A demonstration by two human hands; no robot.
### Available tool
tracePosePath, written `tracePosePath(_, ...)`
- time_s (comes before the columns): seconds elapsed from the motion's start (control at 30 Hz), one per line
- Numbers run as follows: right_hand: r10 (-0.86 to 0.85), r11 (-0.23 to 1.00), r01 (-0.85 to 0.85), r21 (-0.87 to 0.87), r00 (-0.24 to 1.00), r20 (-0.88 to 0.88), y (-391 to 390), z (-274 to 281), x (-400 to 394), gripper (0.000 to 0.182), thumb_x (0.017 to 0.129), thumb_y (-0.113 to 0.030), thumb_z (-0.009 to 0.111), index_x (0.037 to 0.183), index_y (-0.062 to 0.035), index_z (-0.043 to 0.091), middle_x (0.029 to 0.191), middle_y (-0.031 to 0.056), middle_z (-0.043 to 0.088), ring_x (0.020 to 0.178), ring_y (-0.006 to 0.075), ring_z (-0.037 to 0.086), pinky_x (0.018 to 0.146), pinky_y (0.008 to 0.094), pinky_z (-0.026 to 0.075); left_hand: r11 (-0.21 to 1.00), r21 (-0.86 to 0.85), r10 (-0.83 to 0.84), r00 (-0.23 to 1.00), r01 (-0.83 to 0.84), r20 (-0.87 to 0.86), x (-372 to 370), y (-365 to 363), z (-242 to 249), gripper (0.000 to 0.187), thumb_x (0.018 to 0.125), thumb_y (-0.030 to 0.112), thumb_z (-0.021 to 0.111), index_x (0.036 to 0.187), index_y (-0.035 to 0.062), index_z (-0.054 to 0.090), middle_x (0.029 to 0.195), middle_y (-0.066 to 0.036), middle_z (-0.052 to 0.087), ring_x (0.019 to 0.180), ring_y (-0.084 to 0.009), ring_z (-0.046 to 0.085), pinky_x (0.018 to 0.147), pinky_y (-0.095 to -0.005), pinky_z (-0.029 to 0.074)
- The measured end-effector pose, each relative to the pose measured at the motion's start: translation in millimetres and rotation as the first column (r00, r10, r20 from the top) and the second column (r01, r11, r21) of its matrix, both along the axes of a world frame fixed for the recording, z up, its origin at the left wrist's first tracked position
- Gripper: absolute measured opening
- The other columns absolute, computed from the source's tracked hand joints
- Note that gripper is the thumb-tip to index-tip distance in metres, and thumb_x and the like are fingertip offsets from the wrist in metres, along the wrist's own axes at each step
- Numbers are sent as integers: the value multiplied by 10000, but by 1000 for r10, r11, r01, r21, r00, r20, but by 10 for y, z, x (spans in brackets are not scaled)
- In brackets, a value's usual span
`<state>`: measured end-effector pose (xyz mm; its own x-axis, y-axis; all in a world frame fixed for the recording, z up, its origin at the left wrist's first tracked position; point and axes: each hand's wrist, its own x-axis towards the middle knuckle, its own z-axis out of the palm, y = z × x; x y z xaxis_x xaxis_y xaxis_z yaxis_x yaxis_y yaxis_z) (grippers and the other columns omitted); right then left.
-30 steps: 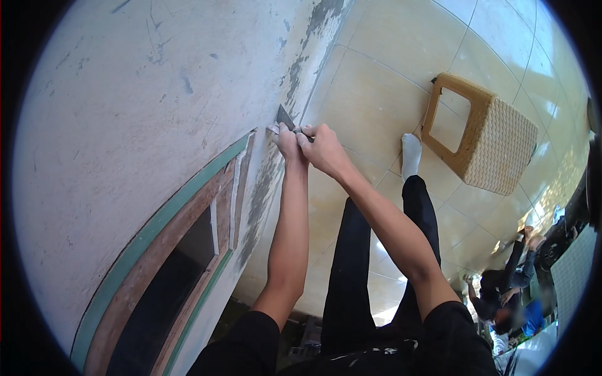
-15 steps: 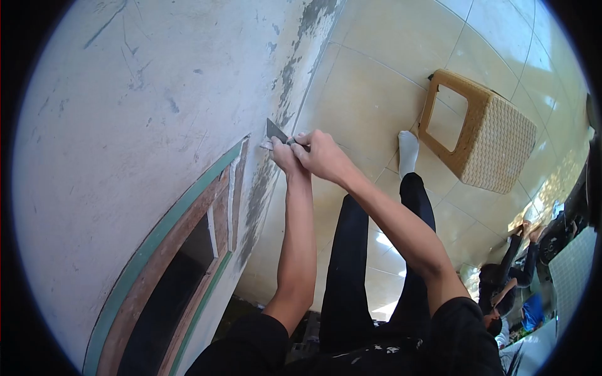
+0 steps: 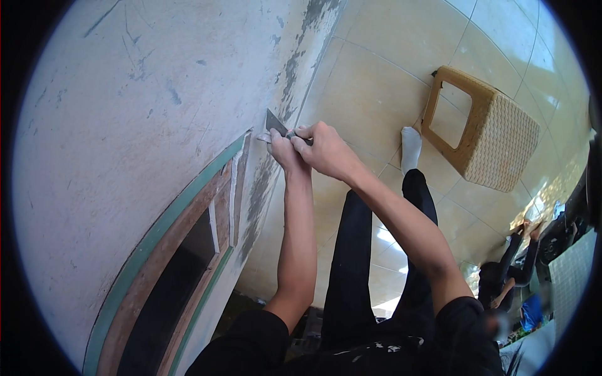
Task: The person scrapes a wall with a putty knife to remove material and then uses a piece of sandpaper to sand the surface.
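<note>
My right hand [image 3: 329, 150] is closed round the handle of a putty knife [image 3: 274, 123], whose grey metal blade points up and left against the wall. Right beside it, my left hand [image 3: 285, 150] is closed too, its fingers dusted white and close under the blade. A small pale, flat piece [image 3: 264, 137] sticks out from the left fingers; I cannot tell what it is. Both hands are near the wall's edge, just right of the upper corner of a wooden frame [image 3: 182, 200] with green trim.
The white wall [image 3: 125, 125] has grey scuffs and peeling patches [image 3: 291, 69] along its edge. On the tiled floor [image 3: 370, 75] a tan woven-pattern stool [image 3: 501, 141] lies on its side near my white-socked foot [image 3: 411, 149]. Another person [image 3: 501, 276] sits at the lower right.
The putty knife blade has shifted slightly upward along the wall, both hands staying together. My view has moved a little; the other person's head has also moved.
</note>
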<state>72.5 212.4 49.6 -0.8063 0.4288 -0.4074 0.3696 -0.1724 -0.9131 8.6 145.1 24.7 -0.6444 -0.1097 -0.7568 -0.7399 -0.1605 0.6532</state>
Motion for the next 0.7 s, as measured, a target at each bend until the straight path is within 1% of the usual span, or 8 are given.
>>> tracePosePath(0.07, 80, 992, -56, -110, 970, 230, 104, -144, -21, 305, 827, -173, 549, 962, 90, 623, 708, 259, 624, 630, 329, 624, 668, 394, 487, 997, -33, -68, 998, 69, 7, -20, -114, -478, 276, 974, 278, 312, 953, 7, 357, 793, -93, 445, 681, -231, 510, 628, -379, 467)
tracePosePath(0.17, 150, 966, -75, -249, 943, 298, 196, -250, -83, 316, 824, -184, 553, 965, 92, 619, 704, 260, 622, 623, 341, 616, 668, 392, 487, 992, -81, -96, 995, 93, -33, -98, -120, -664, 259, 971, 260, 316, 962, 5, 362, 794, -90, 443, 676, -227, 508, 618, -375, 472)
tracePosePath(0.33, -46, 999, 46, -27, 999, 22, 11, 194, -9, 296, 832, -148, 535, 983, 94, 614, 839, 317, 607, 823, 400, 630, 785, 410, 472, 999, -25, -31, 999, 31, 8, -86, -45, 74, 257, 974, 268, 328, 948, 17, 377, 784, -85, 446, 649, -218, 503, 593, -360, 477)
tracePosePath(0.43, -59, 998, 60, -5, 989, 136, -44, -70, -76, 301, 831, -147, 534, 992, 95, 612, 863, 329, 595, 872, 402, 622, 809, 409, 469, 991, -40, -130, 991, 131, 16, -135, -2, -176, 269, 976, 273, 335, 937, 12, 387, 790, -86, 453, 646, -216, 505, 588, -359, 471)
tracePosePath(0.47, 10, 984, 33, -173, 970, 242, 89, -58, -108, 307, 831, -147, 533, 1005, 96, 605, 881, 337, 589, 916, 412, 606, 828, 401, 464, 971, -60, -227, 973, 230, 46, -195, -101, -479, 260, 974, 266, 338, 911, 17, 378, 797, -91, 460, 647, -218, 507, 586, -359, 464)
tracePosePath(0.6, 70, 960, 14, -279, 955, 289, 91, -90, -16, 310, 831, -147, 530, 1012, 95, 602, 890, 334, 588, 909, 426, 598, 825, 398, 466, 990, -64, -127, 991, 124, -34, -107, -24, -399, 249, 972, 245, 337, 853, 30, 378, 771, -85, 451, 611, -218, 495, 590, -357, 465)
tracePosePath(0.67, -38, 999, 38, -17, 999, 4, 72, 142, 18, 310, 830, -146, 530, 1007, 98, 602, 872, 320, 597, 840, 437, 605, 789, 402, 476, 999, -31, -42, 998, 41, -42, -78, 8, -43, 255, 974, 251, 327, 857, 34, 392, 768, -83, 445, 603, -212, 490, 590, -359, 482)
tracePosePath(0.7, -42, 999, 42, -28, 999, 5, 48, 177, 2, 310, 830, -146, 530, 1007, 98, 602, 872, 320, 597, 840, 437, 605, 789, 402, 476, 999, -7, -43, 997, 43, -61, -85, -63, 10, 265, 975, 260, 326, 848, 40, 401, 764, -84, 449, 601, -211, 499, 581, -356, 487)
